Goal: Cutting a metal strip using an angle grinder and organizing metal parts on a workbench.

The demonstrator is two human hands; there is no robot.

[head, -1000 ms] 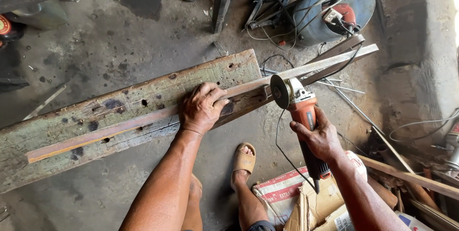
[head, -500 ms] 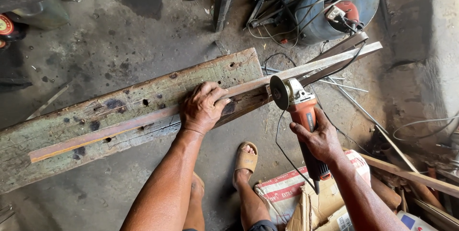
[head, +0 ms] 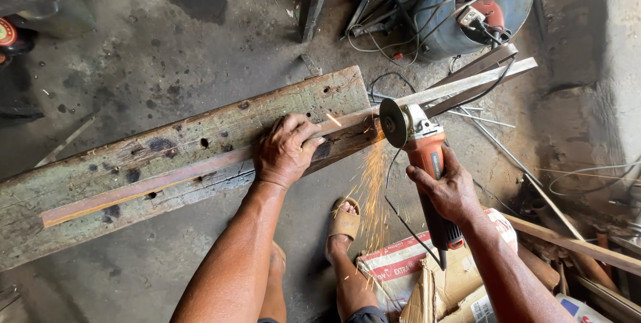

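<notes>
The right hand grips a grinder whose disc bites the metal strip just right of the left hand, which presses the strip flat onto the plank. Sparks fly toward the sandalled foot, so I judge the cut underway, the strip not yet parted.

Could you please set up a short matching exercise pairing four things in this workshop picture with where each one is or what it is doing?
Things:
1. left hand
2. right hand
3. long rusty metal strip
4. beige sandal

Places or states:
A. grips the orange angle grinder
B. lies along the worn wooden plank
C. on a foot below the sparks
D. presses down on the strip

Pairs: 1-D, 2-A, 3-B, 4-C
</notes>
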